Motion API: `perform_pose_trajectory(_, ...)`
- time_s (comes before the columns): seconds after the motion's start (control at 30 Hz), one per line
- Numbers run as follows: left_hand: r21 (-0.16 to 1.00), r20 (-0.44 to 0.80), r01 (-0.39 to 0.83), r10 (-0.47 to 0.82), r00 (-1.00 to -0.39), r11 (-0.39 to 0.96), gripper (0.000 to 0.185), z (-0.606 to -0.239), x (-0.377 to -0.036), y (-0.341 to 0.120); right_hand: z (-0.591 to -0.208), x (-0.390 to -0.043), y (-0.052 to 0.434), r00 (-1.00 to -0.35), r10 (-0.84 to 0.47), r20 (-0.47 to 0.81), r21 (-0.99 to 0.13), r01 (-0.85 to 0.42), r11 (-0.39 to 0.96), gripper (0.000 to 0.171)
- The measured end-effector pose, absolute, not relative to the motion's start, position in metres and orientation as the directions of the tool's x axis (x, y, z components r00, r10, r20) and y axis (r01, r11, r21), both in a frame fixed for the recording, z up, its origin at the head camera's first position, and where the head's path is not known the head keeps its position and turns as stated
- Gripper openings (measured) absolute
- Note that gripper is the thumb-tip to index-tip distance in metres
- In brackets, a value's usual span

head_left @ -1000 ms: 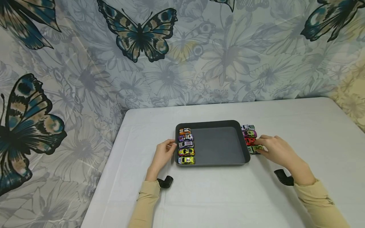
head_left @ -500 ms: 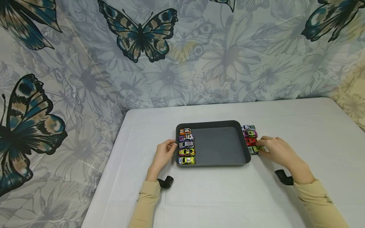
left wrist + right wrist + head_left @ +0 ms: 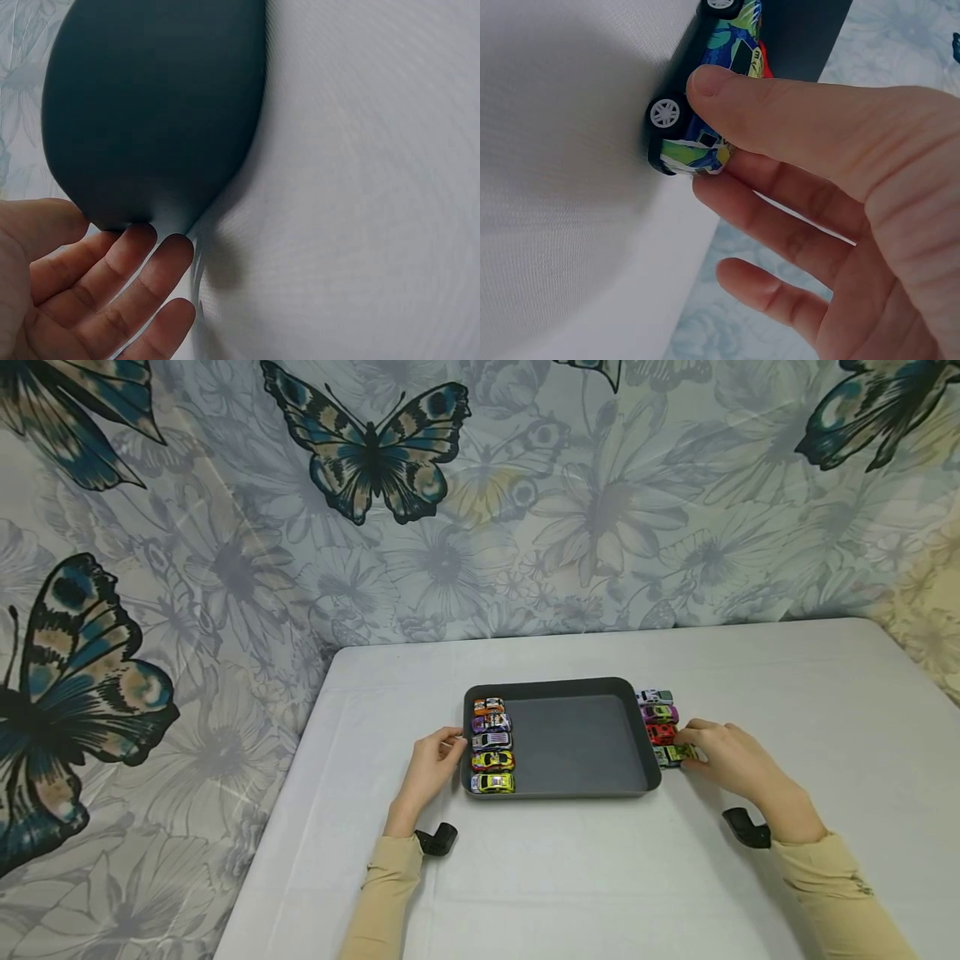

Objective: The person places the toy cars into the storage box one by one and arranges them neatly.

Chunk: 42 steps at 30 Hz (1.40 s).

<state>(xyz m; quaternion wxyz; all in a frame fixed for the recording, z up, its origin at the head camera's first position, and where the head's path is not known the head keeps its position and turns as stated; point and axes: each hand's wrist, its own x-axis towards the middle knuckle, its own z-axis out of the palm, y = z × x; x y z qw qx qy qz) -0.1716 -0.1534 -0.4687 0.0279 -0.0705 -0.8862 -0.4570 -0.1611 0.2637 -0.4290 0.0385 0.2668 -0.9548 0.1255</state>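
A dark grey rectangular tray (image 3: 577, 793) sits on the table. My left hand (image 3: 431, 767) is at its left side, thumb and fingertips pinching the edge, as the left wrist view shows against the tray's outer wall (image 3: 157, 112). Just beyond the tray's right side, my right hand (image 3: 731, 760) holds a green toy car (image 3: 672, 756) by its rear end. In the right wrist view the thumb presses the green-and-blue side of this toy car (image 3: 694, 155), its white-spoked wheels near the cloth; the fingers on its far side are partly hidden.
Several toy cars, one of them yellow (image 3: 492, 761), form a column inside the tray's left end. Beyond the green car, a red car (image 3: 661, 734), a purple one (image 3: 660, 714) and a white-and-green one (image 3: 655, 697) line the tray's right side. White cloth (image 3: 562, 877) covers the table.
Both hands stay almost still. The right fingertips have shifted very slightly on the green toy car, and the head view has drifted a little.
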Motion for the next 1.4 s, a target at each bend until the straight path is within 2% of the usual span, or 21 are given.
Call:
perform_pose_trajectory(0.53,0.800,0.122,0.155,0.096,-0.988,0.580,0.025,-0.467,-0.171,-0.153,-0.419,-0.157,0.266,-0.847,-0.502,0.172,-0.194,-0.529,0.826,0.025)
perform_pose_trajectory(0.8,0.801,0.118,0.152,0.095,-0.988,0.579,0.025,-0.468,-0.172,-0.153,-0.406,-0.156,0.264,-0.780,-0.542,0.313,-0.127,-0.600,0.790,0.027)
perform_pose_trajectory(1.2,0.798,0.118,0.153,0.098,-0.988,0.583,0.025,-0.468,-0.172,-0.153,-0.384,-0.162,0.258,-0.769,-0.542,0.338,-0.077,-0.597,0.799,0.028)
perform_pose_trajectory(1.4,0.799,0.123,0.155,0.095,-0.988,0.580,0.025,-0.468,-0.171,-0.153,-0.372,-0.172,0.245,-0.795,-0.540,0.277,-0.095,-0.582,0.808,0.027)
